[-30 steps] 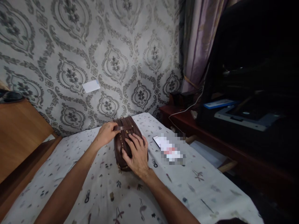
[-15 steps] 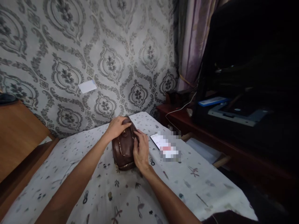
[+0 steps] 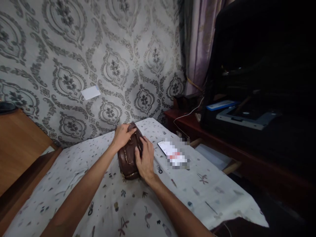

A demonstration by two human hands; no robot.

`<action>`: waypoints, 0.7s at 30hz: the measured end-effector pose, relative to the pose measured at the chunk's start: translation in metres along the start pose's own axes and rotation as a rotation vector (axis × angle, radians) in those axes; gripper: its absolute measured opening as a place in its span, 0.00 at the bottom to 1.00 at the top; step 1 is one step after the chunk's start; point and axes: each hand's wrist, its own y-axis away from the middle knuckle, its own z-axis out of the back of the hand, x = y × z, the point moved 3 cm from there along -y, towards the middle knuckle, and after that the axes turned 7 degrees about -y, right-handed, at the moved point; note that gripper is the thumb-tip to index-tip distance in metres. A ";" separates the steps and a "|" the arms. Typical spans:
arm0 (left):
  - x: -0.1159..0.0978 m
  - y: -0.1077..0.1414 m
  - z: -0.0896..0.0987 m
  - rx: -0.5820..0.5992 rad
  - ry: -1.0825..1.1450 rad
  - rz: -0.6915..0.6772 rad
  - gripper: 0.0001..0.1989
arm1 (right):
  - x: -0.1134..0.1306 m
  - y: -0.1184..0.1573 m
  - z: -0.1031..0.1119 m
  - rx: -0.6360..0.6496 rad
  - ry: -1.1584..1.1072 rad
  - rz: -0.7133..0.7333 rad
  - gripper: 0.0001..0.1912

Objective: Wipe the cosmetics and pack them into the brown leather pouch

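A small brown leather bag [image 3: 128,161] with gold-coloured zips lies on the patterned white sheet. My left hand [image 3: 122,134] grips its far upper end, thumb across the leather near a small metal fitting. Against the bag's right side rests my right hand [image 3: 146,156], its thumb on the front face and its fingers around the far edge. Both hands partly cover the bag, so its right side is hidden. To the right of my right hand a phone [image 3: 170,153] with a lit, partly blurred screen lies on the sheet.
A patterned wall [image 3: 113,75] rises behind the bed sheet [image 3: 103,204]. On the left stands a wooden board [image 3: 22,144]. A dark red desk [image 3: 184,121] with a white cable [image 3: 190,113] is at the right, beside a large black screen-like object [image 3: 261,59].
My right thumb has moved left and up across the front of the bag. My left hand keeps its grip at the far end. The whole view has shifted slightly.
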 end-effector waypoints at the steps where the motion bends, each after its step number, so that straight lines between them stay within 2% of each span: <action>1: -0.001 0.001 0.000 0.001 0.000 -0.008 0.12 | 0.000 0.001 -0.001 0.005 0.013 0.003 0.22; 7: -0.010 0.014 0.004 0.033 0.003 -0.085 0.13 | 0.000 0.000 -0.001 0.004 0.015 0.008 0.21; 13: -0.011 0.025 0.003 0.128 0.066 -0.189 0.13 | -0.002 -0.001 0.000 0.011 0.030 0.015 0.21; 17: 0.005 0.027 0.013 0.081 0.120 -0.176 0.10 | 0.003 0.002 0.000 0.044 0.097 0.017 0.25; 21: 0.031 0.030 0.026 0.061 0.083 -0.095 0.11 | 0.010 0.009 -0.003 0.101 0.193 0.029 0.34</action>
